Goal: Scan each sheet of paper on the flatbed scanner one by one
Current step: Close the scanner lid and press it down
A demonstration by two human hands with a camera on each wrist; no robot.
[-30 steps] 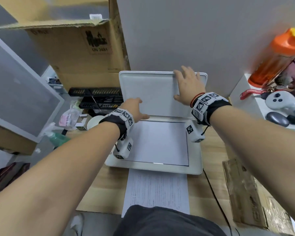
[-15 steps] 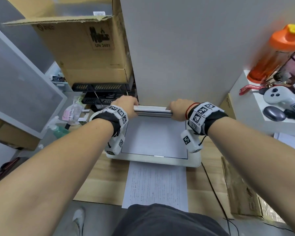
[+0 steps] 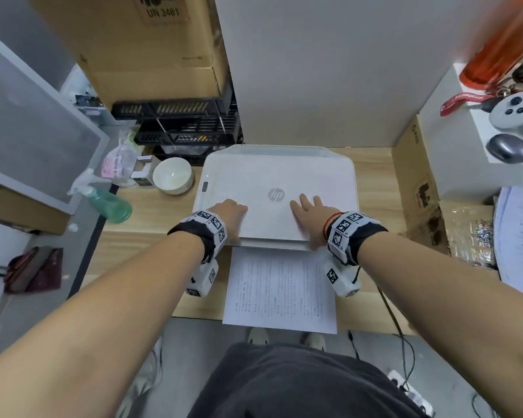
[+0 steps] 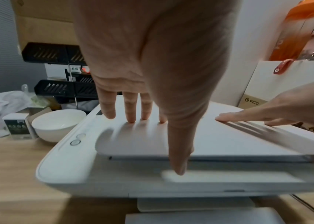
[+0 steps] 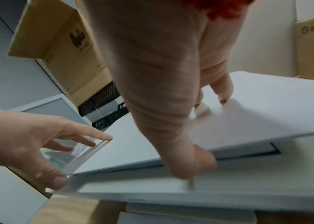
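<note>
Pressing down on the flat white plastic scanner lid (image 3: 280, 188) with both hands, side by side near its front edge. Keeping the left hand (image 3: 228, 214) wide, its straight fingers (image 4: 131, 109) lying flat on top and its thumb (image 4: 179, 159) hanging down over the front edge. Keeping the right hand (image 3: 311, 215) wide too, fingers spread on top, its thumb (image 5: 196, 163) sitting at the front edge; not possible to tell if that thumb is tucked under. Leaving only a thin dark gap at the front, between the lid and the white scanner body (image 4: 66, 171), so probably just finishing the closing. Hiding the glass, so not possible to tell if a page is inside. Waiting just at 6 o'clock from both hands: a white printed sheet of paper (image 3: 280, 288), lying flat on the light wooden desk (image 3: 151, 206), its top edge right against the scanner front. Running its long side from 12 o'clock to 6 o'clock, straight toward the body. Sitting about the same way off from each hand, so likely easy for either one to reach by pulling back toward 6 o'clock.
</note>
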